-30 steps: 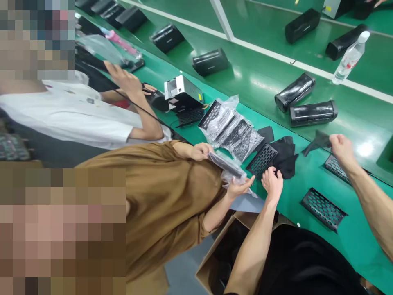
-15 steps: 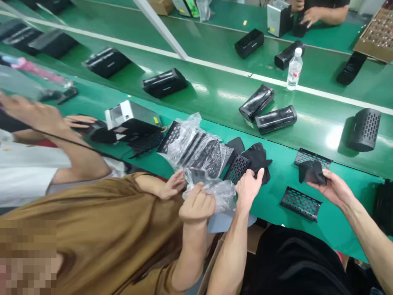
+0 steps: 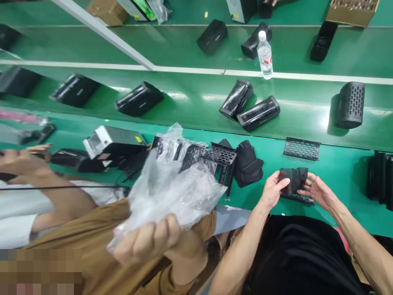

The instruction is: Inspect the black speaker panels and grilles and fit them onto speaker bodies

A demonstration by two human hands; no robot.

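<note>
Both my hands hold one small black cloth piece (image 3: 293,179) just above a black perforated grille (image 3: 297,198) lying near the table's front edge. My left hand (image 3: 272,189) pinches the cloth's left end. My right hand (image 3: 317,191) has its fingers on the right end. A pile of the same black cloth pieces (image 3: 247,163) lies to the left, beside black grilles (image 3: 223,157) that are partly in clear bags. Another bare grille (image 3: 301,148) lies further back.
A person in brown at my left lifts a crumpled clear plastic bag (image 3: 172,192) in a hand (image 3: 147,241). Black speaker bodies (image 3: 259,112) and a water bottle (image 3: 264,55) stand on the green conveyor (image 3: 196,106). A white box-shaped device (image 3: 113,141) sits further left.
My left hand left the cloth pile and joined my right hand on the cloth piece, now over the near grille. The person in brown raised the plastic bag. The view swung right.
</note>
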